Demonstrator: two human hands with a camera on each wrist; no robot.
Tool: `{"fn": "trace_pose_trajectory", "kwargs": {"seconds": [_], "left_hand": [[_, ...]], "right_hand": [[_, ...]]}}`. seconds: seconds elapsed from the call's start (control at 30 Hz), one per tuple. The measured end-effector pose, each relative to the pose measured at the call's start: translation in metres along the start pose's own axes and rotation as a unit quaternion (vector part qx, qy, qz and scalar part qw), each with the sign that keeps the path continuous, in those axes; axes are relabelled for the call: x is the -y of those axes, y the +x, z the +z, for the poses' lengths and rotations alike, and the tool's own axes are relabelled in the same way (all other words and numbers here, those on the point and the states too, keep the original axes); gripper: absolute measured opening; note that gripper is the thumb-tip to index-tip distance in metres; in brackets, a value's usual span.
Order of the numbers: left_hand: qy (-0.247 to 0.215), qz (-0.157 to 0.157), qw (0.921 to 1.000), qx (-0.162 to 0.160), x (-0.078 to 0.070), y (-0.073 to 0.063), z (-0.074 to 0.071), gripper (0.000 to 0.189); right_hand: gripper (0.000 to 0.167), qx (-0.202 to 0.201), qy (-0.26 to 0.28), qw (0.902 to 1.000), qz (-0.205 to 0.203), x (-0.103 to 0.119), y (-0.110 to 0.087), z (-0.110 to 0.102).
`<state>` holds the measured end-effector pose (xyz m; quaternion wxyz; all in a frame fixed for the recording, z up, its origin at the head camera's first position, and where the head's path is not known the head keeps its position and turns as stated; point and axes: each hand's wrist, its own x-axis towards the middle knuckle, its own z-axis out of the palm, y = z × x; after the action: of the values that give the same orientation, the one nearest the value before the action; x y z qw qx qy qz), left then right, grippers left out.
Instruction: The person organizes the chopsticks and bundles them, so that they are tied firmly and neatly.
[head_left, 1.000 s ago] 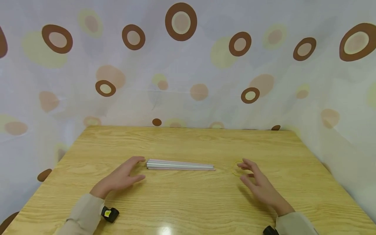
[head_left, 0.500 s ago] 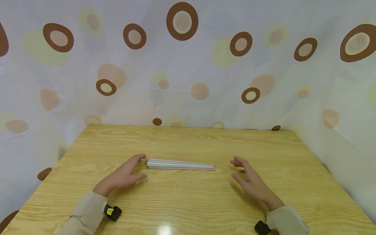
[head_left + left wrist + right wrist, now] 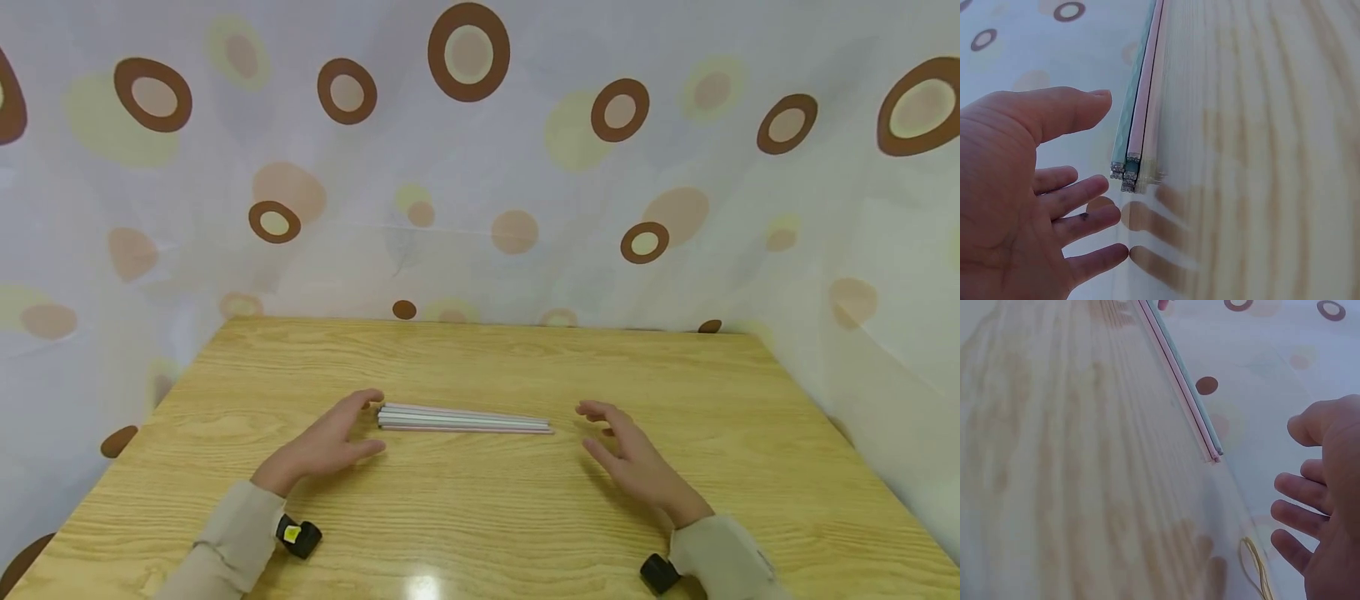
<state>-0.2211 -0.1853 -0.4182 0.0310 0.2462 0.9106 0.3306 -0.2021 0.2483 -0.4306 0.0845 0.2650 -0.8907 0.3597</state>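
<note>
A patterned cloth backdrop (image 3: 525,275), printed with brown rings and pale blotches, stands behind a table (image 3: 465,517) with glossy, yellow wood-grain top. The bundle of slender rods (image 3: 465,419) lies flat on the table between the hands, its rods fanned slightly wider at the left end. The left hand (image 3: 326,442) is relaxed and holds nothing, thumb and fingers spread near the left end; the right hand (image 3: 630,467) is likewise empty, fingers loosely bent, just beyond the right end. For a sound grip, each hand should close low, with thumb and fingers on opposite sides, pressing evenly so that the rods neither roll nor splay; keeping both ends level should limit slippage. The rods are straight and smooth, in pale green and pink, with silvery, ridged tips at the left end. A thin yellow loop (image 3: 1255,565) lies near the right hand in the right wrist view; it may be a rubber band, though dimness and blur leave its material uncertain.
</note>
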Motion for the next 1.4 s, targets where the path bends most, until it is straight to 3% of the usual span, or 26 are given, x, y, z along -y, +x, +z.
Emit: {"fn": "trace_pose_trajectory", "kwargs": {"seconds": [0.13, 0.67, 1.1, 1.4], "left_hand": [[0.005, 0.008, 0.9999, -0.011, 0.0, 0.002, 0.001, 0.066], [0.002, 0.01, 0.9998, -0.018, -0.004, 0.019, 0.006, 0.069], [-0.02, -0.012, 0.9997, 0.003, -0.007, 0.032, 0.014, 0.067], [0.01, 0.029, 0.9995, -0.011, -0.004, 0.045, 0.026, 0.067]], "right_hand": [[0.042, -0.002, -0.004, 0.9999, -0.016, 0.0, 0.005, 0.002], [0.044, 0.042, 0.014, 0.999, 0.008, 0.009, 0.036, 0.013], [0.044, 0.062, -0.001, 0.998, -0.015, 0.016, 0.053, 0.024], [0.04, 0.109, 0.003, 0.9937, -0.024, 0.012, 0.061, 0.03]]}}
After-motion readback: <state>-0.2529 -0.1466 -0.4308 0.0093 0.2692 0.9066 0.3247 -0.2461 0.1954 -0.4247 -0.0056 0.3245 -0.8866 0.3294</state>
